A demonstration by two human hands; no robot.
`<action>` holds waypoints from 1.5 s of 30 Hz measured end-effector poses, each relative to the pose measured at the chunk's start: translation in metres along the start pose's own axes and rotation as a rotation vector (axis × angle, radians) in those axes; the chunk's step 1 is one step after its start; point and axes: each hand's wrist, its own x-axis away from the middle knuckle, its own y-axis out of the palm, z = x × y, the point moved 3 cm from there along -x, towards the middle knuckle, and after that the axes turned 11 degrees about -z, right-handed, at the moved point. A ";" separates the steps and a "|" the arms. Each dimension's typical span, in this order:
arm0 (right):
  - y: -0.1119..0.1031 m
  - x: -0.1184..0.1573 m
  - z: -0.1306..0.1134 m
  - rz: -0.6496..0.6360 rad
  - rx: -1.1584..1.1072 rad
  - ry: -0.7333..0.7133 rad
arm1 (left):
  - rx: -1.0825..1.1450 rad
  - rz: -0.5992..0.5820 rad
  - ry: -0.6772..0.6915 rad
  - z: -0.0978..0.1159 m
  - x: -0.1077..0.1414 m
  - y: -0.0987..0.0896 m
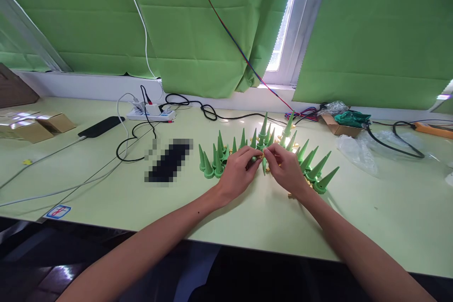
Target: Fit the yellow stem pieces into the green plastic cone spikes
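Note:
My left hand is closed around a small green cone-shaped piece, most of it covered by the fingers. My right hand pinches at a tiny gold-coloured part by the left fingertips; what exactly its fingers grip is too small to make out. Just under the fingertips a green spike points downward. Around both hands stand several green cones with round bases, a group to the left and a row to the right, tilted outward. Small gold-coloured pieces lie by the right wrist.
A blurred black object lies left of the cones. Further back are a power strip with cables and a black flat device. Cardboard boxes sit far left. At right are an open carton and clear plastic bags.

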 end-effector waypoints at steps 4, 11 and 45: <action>-0.001 0.000 0.000 0.028 0.066 0.016 | 0.004 -0.016 0.008 0.001 0.000 0.000; -0.002 -0.001 -0.002 0.028 0.130 0.034 | -0.005 -0.023 0.021 0.002 0.000 0.001; 0.000 -0.001 -0.004 -0.010 0.110 0.003 | -0.014 -0.010 0.020 0.001 0.000 0.000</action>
